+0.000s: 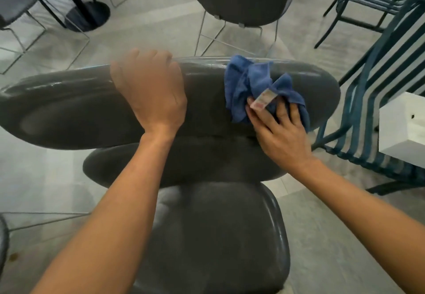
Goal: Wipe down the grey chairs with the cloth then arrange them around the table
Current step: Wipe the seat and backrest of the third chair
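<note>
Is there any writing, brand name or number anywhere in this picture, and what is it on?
Small white tag with red print sewn on the crumpled blue cloth under the right hand: there is print, but it is too blurred to read.
Rounded grey chair back gripped by the left hand: no text visible.
Teal slatted metal chairs and white block: no text visible.

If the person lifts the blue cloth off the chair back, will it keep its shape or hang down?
The blue cloth would probably hang limp: it lies bunched in soft folds over the backrest under the right hand. It looks light, since the fingers alone press it. It may drag rather than slide, because its surface seems fuzzy.
</note>
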